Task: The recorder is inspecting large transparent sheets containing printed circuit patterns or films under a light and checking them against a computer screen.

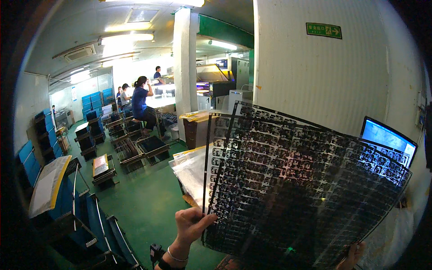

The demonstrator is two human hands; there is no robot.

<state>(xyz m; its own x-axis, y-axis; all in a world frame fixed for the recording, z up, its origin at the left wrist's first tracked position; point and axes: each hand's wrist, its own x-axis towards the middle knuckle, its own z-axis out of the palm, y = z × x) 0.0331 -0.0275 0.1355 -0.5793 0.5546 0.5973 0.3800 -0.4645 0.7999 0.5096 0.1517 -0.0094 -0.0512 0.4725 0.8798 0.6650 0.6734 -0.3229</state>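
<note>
Two large dark see-through film sheets, printed with rows of small repeating patterns, are held up tilted in front of me. They overlap but do not line up: one sheet's edge sticks out above the other along the top. My left hand, with a bangle at the wrist, pinches their left edge between thumb and fingers. At the lower right edge, my right hand grips the sheets; much of it is hidden behind them or cut off by the picture's lower rim.
A lit monitor stands at the right by a pale wall. Behind the sheets' left edge, clear sheets lie on a stand. Blue-panelled racks line the left. Low racks stand on the green floor. Several people sit or stand farther back.
</note>
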